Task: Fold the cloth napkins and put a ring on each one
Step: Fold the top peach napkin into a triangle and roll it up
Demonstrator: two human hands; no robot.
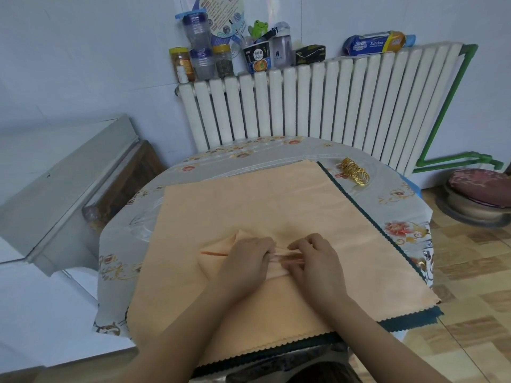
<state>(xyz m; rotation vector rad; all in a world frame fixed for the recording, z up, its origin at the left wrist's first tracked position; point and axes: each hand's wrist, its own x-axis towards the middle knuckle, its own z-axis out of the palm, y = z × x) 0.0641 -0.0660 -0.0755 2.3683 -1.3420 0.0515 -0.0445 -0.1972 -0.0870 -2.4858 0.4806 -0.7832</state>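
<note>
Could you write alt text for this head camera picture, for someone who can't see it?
Two hands, left hand and right hand, pinch pleats into a peach napkin on a round table. Gold rings lie at the far right, before a white radiator.

I see a white ribbed radiator (318,103) across the upper centre against a pale blue wall (83,51), a floral-clothed round table (401,205) below it, and tan patchwork floor tiles (475,272) at lower right.

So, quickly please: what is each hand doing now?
Left hand: pinching the pleats of the peach napkin.
Right hand: pinching the same pleats.
</note>
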